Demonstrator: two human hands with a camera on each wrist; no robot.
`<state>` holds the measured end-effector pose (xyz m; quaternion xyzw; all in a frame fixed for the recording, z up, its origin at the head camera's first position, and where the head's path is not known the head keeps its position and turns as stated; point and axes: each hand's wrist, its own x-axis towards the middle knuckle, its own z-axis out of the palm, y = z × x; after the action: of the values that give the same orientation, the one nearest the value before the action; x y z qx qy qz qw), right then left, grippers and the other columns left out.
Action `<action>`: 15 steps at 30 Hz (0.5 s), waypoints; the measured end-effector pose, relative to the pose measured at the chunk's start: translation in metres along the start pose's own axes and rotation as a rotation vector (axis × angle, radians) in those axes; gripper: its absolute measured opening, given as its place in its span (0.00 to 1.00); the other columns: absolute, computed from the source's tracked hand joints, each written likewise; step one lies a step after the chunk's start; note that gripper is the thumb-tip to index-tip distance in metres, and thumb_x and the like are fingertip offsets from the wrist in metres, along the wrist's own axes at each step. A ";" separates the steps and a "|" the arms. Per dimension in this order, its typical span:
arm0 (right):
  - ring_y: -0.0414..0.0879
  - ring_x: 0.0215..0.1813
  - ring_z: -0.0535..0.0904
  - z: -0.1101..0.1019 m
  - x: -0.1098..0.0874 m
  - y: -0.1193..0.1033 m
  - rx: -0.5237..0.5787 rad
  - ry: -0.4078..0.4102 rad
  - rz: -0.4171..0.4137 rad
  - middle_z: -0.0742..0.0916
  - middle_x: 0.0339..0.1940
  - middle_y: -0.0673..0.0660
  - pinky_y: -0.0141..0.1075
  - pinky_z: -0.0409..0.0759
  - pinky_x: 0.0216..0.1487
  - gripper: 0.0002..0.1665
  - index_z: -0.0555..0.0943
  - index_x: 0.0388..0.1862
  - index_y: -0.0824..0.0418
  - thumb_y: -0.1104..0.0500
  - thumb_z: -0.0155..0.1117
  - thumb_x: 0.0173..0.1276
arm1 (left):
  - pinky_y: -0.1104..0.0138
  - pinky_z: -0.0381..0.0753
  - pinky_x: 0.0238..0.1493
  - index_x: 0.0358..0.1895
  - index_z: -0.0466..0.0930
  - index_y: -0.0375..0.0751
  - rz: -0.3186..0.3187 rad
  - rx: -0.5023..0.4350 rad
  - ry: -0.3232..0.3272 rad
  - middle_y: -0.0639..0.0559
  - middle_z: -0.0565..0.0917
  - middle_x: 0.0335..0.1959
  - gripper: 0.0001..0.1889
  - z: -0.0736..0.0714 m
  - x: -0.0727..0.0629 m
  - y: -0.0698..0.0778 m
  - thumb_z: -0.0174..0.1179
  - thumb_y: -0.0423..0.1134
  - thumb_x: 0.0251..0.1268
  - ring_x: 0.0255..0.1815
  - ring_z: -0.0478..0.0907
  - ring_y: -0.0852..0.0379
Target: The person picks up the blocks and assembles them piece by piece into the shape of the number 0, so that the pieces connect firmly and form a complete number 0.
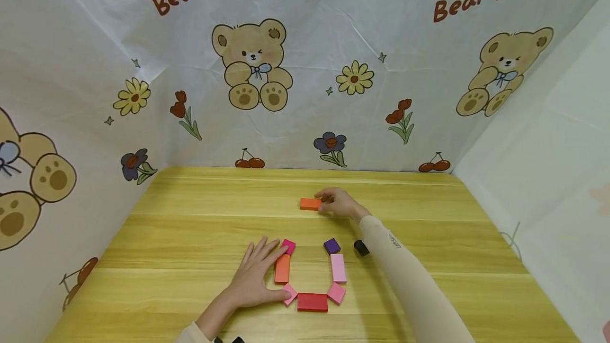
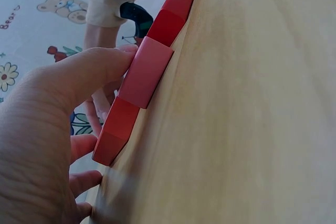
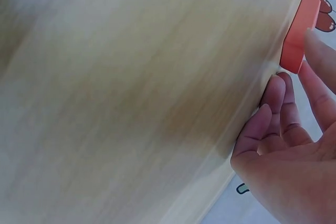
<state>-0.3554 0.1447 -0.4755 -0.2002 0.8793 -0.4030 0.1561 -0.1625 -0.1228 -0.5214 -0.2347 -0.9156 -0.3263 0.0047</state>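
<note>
In the head view, my left hand (image 1: 256, 275) lies with spread fingers along the left side of a U of wooden blocks. Its thumb touches a pink block (image 2: 148, 72), and a fingertip reaches the magenta block (image 1: 288, 246); an orange block (image 1: 282, 269) stands between these. At the bottom of the U is a red block (image 1: 312, 303). Up the right side come a pink block (image 1: 337, 294), a light pink block (image 1: 338, 268) and a purple block (image 1: 332, 246). Farther back, my right hand (image 1: 339, 203) pinches the right end of an orange-red block (image 3: 301, 34) between thumb and index finger.
The blocks are on a wooden table (image 1: 214, 195). A patterned cloth (image 1: 305, 120) with bears and flowers hangs behind it, and a white wall (image 1: 548, 147) rises at the right. A black object (image 1: 361, 248) shows beside the right forearm.
</note>
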 end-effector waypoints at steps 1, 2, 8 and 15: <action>0.52 0.52 0.77 0.000 0.000 0.000 -0.005 0.004 -0.001 0.83 0.51 0.62 0.44 0.76 0.57 0.23 0.79 0.59 0.65 0.66 0.67 0.64 | 0.38 0.34 0.75 0.76 0.60 0.52 0.001 0.002 0.003 0.45 0.60 0.77 0.54 0.000 0.000 0.000 0.65 0.72 0.44 0.80 0.43 0.37; 0.51 0.52 0.77 0.001 0.000 0.000 -0.010 0.009 -0.002 0.83 0.51 0.62 0.44 0.77 0.57 0.22 0.80 0.58 0.65 0.66 0.67 0.64 | 0.38 0.34 0.75 0.75 0.60 0.51 0.003 0.003 0.007 0.45 0.60 0.77 0.53 0.000 0.000 0.000 0.65 0.72 0.44 0.80 0.43 0.37; 0.49 0.48 0.78 0.003 0.001 0.002 -0.024 0.040 0.008 0.85 0.48 0.60 0.42 0.78 0.53 0.21 0.82 0.55 0.64 0.66 0.69 0.62 | 0.38 0.35 0.75 0.75 0.60 0.52 0.004 0.009 0.015 0.45 0.60 0.77 0.53 0.001 0.000 0.000 0.64 0.72 0.44 0.80 0.44 0.37; 0.48 0.46 0.78 0.007 0.001 0.003 -0.012 0.075 0.024 0.85 0.48 0.59 0.40 0.78 0.52 0.20 0.83 0.54 0.63 0.66 0.70 0.61 | 0.37 0.35 0.74 0.75 0.60 0.51 0.009 0.005 0.019 0.45 0.61 0.76 0.53 0.001 0.000 0.000 0.65 0.71 0.44 0.79 0.44 0.36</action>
<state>-0.3540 0.1416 -0.4824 -0.1754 0.8892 -0.4032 0.1264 -0.1628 -0.1223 -0.5220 -0.2356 -0.9154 -0.3262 0.0153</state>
